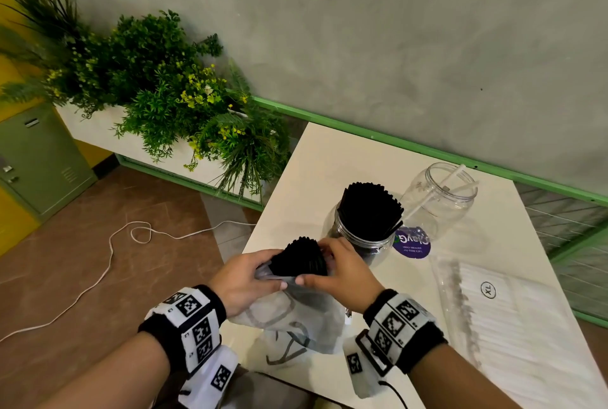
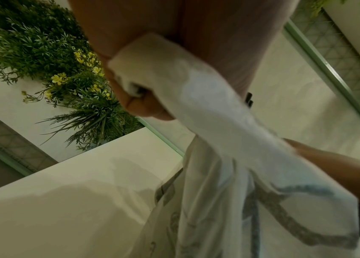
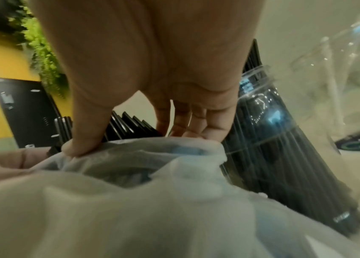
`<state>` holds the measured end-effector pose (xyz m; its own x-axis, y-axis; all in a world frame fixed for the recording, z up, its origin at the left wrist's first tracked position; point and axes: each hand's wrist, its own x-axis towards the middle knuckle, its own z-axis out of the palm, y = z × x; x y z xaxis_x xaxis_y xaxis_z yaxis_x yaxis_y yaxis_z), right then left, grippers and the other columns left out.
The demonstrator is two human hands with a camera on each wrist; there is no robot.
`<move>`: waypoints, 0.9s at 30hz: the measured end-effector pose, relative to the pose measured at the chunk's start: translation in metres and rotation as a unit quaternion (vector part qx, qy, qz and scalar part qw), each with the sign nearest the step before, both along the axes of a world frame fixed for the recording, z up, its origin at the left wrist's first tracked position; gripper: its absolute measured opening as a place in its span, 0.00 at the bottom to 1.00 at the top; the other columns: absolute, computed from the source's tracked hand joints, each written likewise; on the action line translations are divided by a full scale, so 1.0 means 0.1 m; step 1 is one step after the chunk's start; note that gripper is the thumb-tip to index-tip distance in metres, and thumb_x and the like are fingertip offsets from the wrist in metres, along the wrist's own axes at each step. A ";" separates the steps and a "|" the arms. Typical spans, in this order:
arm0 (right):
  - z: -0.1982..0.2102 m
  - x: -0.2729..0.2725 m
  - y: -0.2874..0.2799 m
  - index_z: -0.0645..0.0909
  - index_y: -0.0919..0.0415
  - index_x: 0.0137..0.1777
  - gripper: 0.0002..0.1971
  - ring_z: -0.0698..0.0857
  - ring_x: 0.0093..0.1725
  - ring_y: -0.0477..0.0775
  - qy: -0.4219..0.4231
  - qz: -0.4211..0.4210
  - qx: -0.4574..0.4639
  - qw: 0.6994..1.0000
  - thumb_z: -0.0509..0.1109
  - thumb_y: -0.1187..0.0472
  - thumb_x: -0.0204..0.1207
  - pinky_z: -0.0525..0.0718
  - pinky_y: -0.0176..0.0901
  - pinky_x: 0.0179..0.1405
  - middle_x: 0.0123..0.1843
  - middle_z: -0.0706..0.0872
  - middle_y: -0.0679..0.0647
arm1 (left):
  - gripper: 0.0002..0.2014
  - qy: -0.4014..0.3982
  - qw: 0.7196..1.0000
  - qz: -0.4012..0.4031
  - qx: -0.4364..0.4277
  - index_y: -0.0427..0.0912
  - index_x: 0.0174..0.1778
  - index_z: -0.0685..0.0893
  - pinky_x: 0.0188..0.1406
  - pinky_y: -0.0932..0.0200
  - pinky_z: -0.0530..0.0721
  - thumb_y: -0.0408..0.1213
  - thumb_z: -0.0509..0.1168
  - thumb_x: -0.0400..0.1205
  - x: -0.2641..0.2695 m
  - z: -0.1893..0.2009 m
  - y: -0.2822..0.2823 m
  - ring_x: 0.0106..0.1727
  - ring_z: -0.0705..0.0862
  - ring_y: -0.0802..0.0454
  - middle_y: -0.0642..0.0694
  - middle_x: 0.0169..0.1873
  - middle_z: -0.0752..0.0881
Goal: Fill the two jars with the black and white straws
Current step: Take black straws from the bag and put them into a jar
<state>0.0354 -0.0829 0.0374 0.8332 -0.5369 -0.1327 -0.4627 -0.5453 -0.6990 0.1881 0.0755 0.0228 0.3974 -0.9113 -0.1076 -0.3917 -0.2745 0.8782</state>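
Black straws (image 1: 303,257) stand as a bundle half out of a thin plastic bag (image 1: 296,319), long axis pointing up and away toward the nearer jar (image 1: 363,227), which is already packed with black ones and sits just beyond. Left hand (image 1: 245,280) and right hand (image 1: 342,272) both pinch the bag's mouth, flanking the bundle. The far jar (image 1: 439,198) holds a few white straws.

Bare forearms, banded wrists.
Black wristbands under white blocks printed with black square markers on left hand (image 1: 245,280) and right hand (image 1: 339,277); thin black cable, seemingly from the right unit, trailing off-frame.
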 end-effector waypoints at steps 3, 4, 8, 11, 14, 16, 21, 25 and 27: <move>-0.02 0.03 -0.01 0.79 0.56 0.56 0.31 0.78 0.52 0.49 0.005 0.004 0.005 1.000 0.81 0.39 0.59 0.75 0.35 0.49 0.51 0.76 0.50 | 0.26 -0.003 1.000 0.006 -0.002 0.53 0.66 0.80 0.57 0.72 0.77 0.38 0.76 0.73 -0.01 -0.01 0.00 0.56 0.82 0.71 0.61 0.54 0.87; -0.03 0.03 0.00 0.79 0.56 0.52 0.29 0.79 0.50 0.50 -0.006 0.008 0.008 1.000 0.80 0.38 0.59 0.75 0.36 0.45 0.49 0.78 0.51 | 0.26 -0.004 1.000 0.009 0.000 0.53 0.67 0.80 0.59 0.71 0.78 0.39 0.76 0.72 -0.01 -0.02 0.01 0.57 0.82 0.71 0.61 0.55 0.87; -0.06 0.01 0.04 0.80 0.62 0.48 0.21 0.81 0.41 0.49 -0.042 0.011 0.084 0.996 0.82 0.49 0.65 0.79 0.48 0.45 0.40 0.83 0.50 | 0.27 0.002 1.000 0.016 0.000 0.52 0.67 0.79 0.59 0.70 0.78 0.41 0.77 0.72 -0.02 -0.03 0.01 0.58 0.82 0.69 0.61 0.55 0.87; -0.03 -0.01 0.05 0.78 0.57 0.41 0.14 0.77 0.36 0.45 -0.079 0.006 0.111 0.991 0.81 0.55 0.67 0.75 0.44 0.40 0.34 0.80 0.47 | 0.24 -0.001 1.000 0.031 -0.001 0.58 0.64 0.80 0.54 0.75 0.76 0.41 0.77 0.72 -0.05 -0.03 0.00 0.57 0.82 0.71 0.62 0.54 0.86; 0.04 -0.02 0.04 0.74 0.54 0.36 0.15 0.74 0.33 0.43 -0.126 -0.016 0.132 0.983 0.80 0.57 0.70 0.72 0.36 0.35 0.30 0.76 0.42 | 0.23 0.006 0.999 0.049 -0.010 0.61 0.60 0.79 0.51 0.81 0.73 0.39 0.77 0.72 -0.10 0.00 -0.02 0.56 0.80 0.77 0.63 0.53 0.86; 0.13 -0.02 0.03 0.75 0.56 0.37 0.13 0.76 0.33 0.43 -0.162 -0.030 0.147 0.975 0.78 0.58 0.71 0.74 0.35 0.37 0.30 0.77 0.41 | 0.23 0.010 0.998 0.054 -0.013 0.60 0.60 0.79 0.48 0.84 0.71 0.37 0.76 0.73 -0.13 0.00 -0.03 0.53 0.78 0.82 0.67 0.52 0.84; 0.45 0.04 0.05 0.73 0.63 0.51 0.08 0.82 0.34 0.50 -0.280 -0.089 0.168 0.941 0.70 0.67 0.78 0.84 0.42 0.43 0.40 0.80 0.59 | 0.23 -0.010 0.998 0.056 0.001 0.55 0.64 0.80 0.48 0.86 0.69 0.42 0.75 0.73 -0.13 0.03 -0.04 0.57 0.80 0.71 0.63 0.55 0.85; 0.69 0.10 0.04 0.71 0.53 0.56 0.13 0.83 0.34 0.53 -0.354 -0.118 0.145 0.916 0.66 0.71 0.80 0.87 0.55 0.47 0.44 0.81 0.62 | 0.22 -0.016 0.998 0.066 0.002 0.56 0.64 0.80 0.45 0.85 0.70 0.42 0.74 0.74 -0.16 0.05 -0.04 0.56 0.81 0.68 0.62 0.54 0.85; 0.80 0.12 0.02 0.71 0.49 0.58 0.15 0.84 0.35 0.55 -0.378 -0.123 0.134 0.908 0.66 0.69 0.79 0.86 0.57 0.48 0.45 0.81 0.61 | 0.22 -0.009 0.997 0.076 -0.005 0.57 0.63 0.81 0.44 0.85 0.70 0.41 0.75 0.73 -0.18 0.05 -0.04 0.52 0.80 0.76 0.66 0.51 0.85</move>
